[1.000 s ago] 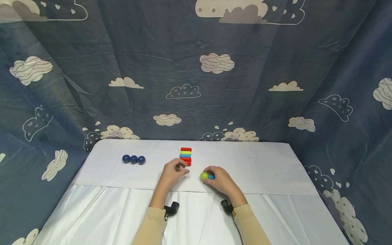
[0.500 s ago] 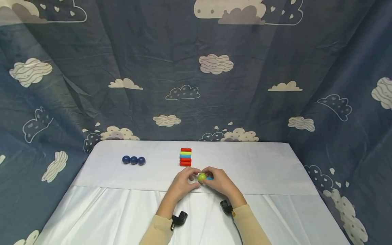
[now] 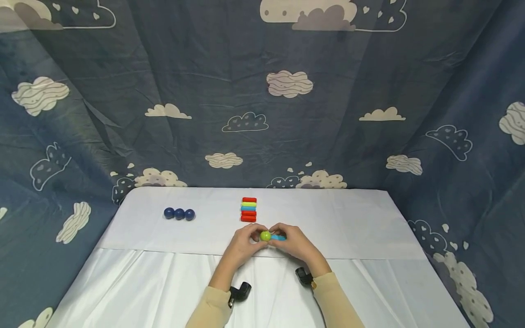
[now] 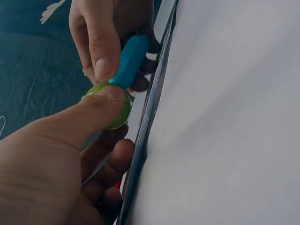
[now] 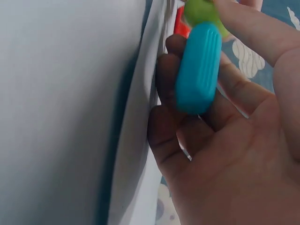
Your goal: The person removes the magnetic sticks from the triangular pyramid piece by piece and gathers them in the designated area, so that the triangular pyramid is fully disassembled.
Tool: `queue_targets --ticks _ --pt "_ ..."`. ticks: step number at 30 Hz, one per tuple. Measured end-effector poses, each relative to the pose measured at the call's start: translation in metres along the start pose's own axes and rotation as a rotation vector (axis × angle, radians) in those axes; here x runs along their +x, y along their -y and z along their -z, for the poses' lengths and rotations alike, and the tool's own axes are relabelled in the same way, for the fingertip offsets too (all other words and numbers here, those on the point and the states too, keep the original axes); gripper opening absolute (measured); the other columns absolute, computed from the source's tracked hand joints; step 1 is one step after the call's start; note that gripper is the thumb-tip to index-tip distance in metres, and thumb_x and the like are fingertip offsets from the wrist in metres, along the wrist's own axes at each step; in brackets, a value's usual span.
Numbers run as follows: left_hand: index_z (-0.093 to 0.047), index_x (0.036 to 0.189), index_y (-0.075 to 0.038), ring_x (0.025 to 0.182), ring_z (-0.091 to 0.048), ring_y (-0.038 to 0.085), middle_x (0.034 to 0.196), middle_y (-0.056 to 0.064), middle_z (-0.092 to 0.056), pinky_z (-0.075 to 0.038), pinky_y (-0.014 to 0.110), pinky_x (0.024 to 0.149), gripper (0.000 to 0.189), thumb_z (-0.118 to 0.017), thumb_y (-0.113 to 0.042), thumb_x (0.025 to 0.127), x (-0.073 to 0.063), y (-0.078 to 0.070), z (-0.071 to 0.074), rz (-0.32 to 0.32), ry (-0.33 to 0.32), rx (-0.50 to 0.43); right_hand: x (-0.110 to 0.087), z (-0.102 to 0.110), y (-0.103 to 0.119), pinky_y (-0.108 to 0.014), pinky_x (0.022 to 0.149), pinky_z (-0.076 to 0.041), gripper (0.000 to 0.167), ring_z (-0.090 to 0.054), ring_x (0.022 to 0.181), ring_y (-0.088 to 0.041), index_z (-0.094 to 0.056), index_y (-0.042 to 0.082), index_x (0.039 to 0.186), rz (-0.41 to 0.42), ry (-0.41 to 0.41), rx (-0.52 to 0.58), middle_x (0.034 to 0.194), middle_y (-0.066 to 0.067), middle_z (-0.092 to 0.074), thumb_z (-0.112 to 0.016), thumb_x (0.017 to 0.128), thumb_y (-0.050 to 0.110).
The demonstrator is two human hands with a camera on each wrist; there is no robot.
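A green ball [image 3: 265, 236] and a short, ridged blue rod [image 3: 279, 237] are end to end between the two hands at the middle of the table, touching each other. My left hand [image 3: 242, 243] pinches the green ball, its thumb pressed on top in the left wrist view. My right hand [image 3: 297, 243] holds the blue rod, which lies along its curled fingers in the right wrist view. The right thumb reaches to where rod and green ball [image 5: 201, 11] meet. Part of the ball is hidden under the left thumb [image 4: 101, 105].
Just behind the hands, several short rods [image 3: 248, 208] in red, yellow-green and blue lie side by side in a column. Three dark blue balls [image 3: 179, 213] sit in a row to the left. The white-covered table [image 3: 328, 214] meets a cloud-patterned curtain [image 3: 246, 91] at the back.
My left hand has come from beside the column of rods toward the right and taken hold of the green ball. The ball has shifted slightly left, showing more of the blue rod.
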State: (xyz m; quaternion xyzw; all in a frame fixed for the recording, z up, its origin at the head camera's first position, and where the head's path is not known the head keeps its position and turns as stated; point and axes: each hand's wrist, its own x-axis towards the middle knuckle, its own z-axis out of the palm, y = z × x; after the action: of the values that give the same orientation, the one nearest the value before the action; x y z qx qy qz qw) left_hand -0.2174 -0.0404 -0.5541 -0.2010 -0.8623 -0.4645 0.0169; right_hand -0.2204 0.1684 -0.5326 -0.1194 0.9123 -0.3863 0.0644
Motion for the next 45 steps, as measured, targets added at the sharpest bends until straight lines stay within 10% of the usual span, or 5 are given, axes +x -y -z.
queue_targets --ticks 25,39,45 --pt "-0.073 0.123 -0.021 0.088 -0.061 0.009 0.097 -0.004 -0.071 -0.048 0.024 0.077 0.031 -0.082 -0.021 0.094 0.001 0.009 0.008 0.135 0.007 -0.130 0.005 0.013 -0.034 -0.024 0.073 -0.053 0.021 -0.063 0.079 -0.014 -0.074 0.009 0.116 -0.046 0.021 0.244 0.094 -0.002 -0.071 -0.076 0.098 0.020" --pt "-0.075 0.119 -0.024 0.088 -0.063 0.012 0.105 -0.001 -0.074 -0.053 0.022 0.079 0.029 -0.085 -0.024 0.092 -0.001 0.015 0.024 0.212 -0.090 -0.233 0.004 0.015 -0.036 -0.022 0.071 -0.051 0.019 -0.063 0.079 -0.015 -0.073 0.005 0.113 -0.117 -0.013 0.352 0.092 -0.005 -0.073 -0.076 0.098 0.016" --pt "-0.074 0.124 -0.018 0.095 -0.066 0.011 0.113 0.006 -0.075 -0.054 0.021 0.081 0.033 -0.084 -0.020 0.092 -0.004 0.019 0.054 0.229 -0.239 -0.233 0.003 0.016 -0.036 -0.023 0.071 -0.051 0.020 -0.063 0.079 -0.016 -0.072 0.005 0.114 -0.113 -0.019 0.345 0.092 -0.006 -0.073 -0.075 0.099 0.017"
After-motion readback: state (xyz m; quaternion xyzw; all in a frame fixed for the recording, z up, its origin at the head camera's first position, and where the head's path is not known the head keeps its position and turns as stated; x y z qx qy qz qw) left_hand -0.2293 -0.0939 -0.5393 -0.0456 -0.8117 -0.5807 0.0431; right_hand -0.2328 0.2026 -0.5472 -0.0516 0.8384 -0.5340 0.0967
